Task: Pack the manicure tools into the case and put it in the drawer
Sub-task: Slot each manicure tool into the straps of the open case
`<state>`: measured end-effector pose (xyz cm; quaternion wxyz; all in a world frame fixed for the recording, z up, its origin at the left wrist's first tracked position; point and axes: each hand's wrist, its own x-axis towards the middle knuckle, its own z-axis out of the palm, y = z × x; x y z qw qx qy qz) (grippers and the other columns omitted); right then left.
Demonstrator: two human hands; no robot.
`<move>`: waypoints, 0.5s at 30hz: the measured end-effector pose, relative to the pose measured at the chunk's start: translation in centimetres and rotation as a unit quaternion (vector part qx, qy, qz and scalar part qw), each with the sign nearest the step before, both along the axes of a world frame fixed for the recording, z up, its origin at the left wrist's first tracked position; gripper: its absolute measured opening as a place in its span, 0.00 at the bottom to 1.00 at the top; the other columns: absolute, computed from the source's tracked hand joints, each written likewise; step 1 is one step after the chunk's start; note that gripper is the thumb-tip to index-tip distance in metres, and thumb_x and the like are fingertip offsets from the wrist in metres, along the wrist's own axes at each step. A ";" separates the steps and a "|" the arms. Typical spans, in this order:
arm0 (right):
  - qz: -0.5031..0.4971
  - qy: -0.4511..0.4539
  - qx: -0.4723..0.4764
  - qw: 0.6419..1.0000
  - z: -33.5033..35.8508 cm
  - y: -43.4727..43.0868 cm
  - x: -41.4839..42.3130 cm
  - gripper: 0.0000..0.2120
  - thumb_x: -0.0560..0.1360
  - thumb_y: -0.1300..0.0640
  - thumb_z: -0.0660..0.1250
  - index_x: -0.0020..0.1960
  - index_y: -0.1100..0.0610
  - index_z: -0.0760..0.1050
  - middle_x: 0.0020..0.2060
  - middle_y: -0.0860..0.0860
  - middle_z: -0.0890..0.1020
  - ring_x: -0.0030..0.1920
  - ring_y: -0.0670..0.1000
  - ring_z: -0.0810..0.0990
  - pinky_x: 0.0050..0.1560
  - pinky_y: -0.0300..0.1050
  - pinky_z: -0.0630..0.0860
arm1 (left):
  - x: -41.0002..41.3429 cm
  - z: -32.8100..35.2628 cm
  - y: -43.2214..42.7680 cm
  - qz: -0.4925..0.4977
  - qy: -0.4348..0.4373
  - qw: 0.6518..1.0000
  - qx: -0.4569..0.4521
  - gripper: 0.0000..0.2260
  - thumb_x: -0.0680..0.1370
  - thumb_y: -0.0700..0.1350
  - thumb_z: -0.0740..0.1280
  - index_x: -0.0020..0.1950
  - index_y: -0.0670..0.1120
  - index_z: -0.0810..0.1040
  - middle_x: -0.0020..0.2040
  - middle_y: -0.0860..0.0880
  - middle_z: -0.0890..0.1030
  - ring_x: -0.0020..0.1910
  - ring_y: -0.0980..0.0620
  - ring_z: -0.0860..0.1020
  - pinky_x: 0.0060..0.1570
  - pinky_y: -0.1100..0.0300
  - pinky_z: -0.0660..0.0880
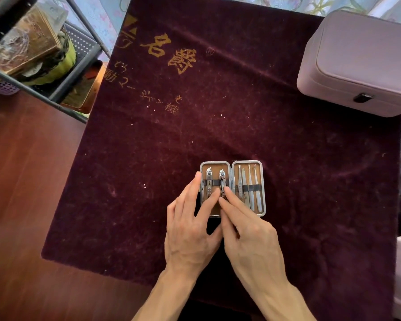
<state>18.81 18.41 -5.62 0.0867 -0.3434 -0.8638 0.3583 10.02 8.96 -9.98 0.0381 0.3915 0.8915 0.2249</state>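
A small metal-rimmed manicure case [263, 181] lies open flat on the dark red velvet cloth [218, 112]. Its left half holds two nail clippers, one at the left [208, 181] and one at the right [222, 181], under a black elastic strap. The right half holds several slim tools [250, 188], tweezers among them, under another strap. My left hand [190, 228] rests on the case's left edge with fingers spread over the lower left half. My right hand [248, 232] has its fingertips on the lower end of the right clipper.
A closed lilac jewellery box [361, 61] with a front clasp stands at the cloth's far right corner. A metal shelf [56, 66] with boxes and bags stands at the far left. Wooden tabletop [28, 181] shows left of the cloth.
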 end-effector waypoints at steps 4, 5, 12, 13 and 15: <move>-0.015 -0.006 -0.020 1.000 0.2 -0.9 0.0 0.21 0.77 0.69 0.75 0.69 0.60 0.83 0.71 0.51 0.82 0.65 0.47 0.84 0.63 0.26 0.72 | 0.0 0.0 0.0 0.004 -0.005 1.000 0.002 0.21 0.78 0.56 0.67 0.69 0.50 0.81 0.77 0.43 0.71 0.74 0.48 0.72 0.68 0.60 0.65; -0.026 0.003 -0.037 0.999 0.3 -1.1 0.0 0.21 0.78 0.69 0.74 0.70 0.59 0.82 0.71 0.51 0.81 0.67 0.45 0.82 0.65 0.23 0.69 | 0.0 0.0 0.0 0.004 -0.007 1.000 0.001 0.21 0.78 0.57 0.67 0.69 0.50 0.81 0.77 0.43 0.71 0.74 0.48 0.72 0.68 0.60 0.65; -0.108 0.018 -0.167 0.980 0.9 -2.2 -0.2 0.23 0.84 0.61 0.67 0.75 0.44 0.75 0.60 0.41 0.86 0.36 0.34 0.79 0.44 0.30 0.79 | 0.1 -0.2 -0.1 -0.004 -0.010 1.000 0.006 0.21 0.78 0.55 0.70 0.70 0.52 0.79 0.78 0.43 0.70 0.74 0.47 0.72 0.67 0.57 0.68; -0.116 0.018 -0.176 0.977 0.9 -2.3 -0.3 0.23 0.84 0.60 0.67 0.75 0.42 0.74 0.60 0.39 0.86 0.35 0.35 0.78 0.42 0.31 0.79 | 0.1 -0.2 -0.1 -0.007 -0.010 1.000 0.007 0.21 0.78 0.56 0.70 0.70 0.52 0.79 0.78 0.42 0.70 0.74 0.47 0.72 0.66 0.56 0.68; -0.132 0.021 -0.192 0.972 1.0 -2.6 -0.5 0.23 0.83 0.59 0.67 0.75 0.41 0.74 0.59 0.38 0.85 0.35 0.37 0.80 0.41 0.34 0.80 | 0.1 -0.2 -0.2 -0.012 -0.007 1.000 0.006 0.21 0.79 0.56 0.69 0.71 0.52 0.78 0.78 0.42 0.70 0.74 0.46 0.72 0.67 0.55 0.68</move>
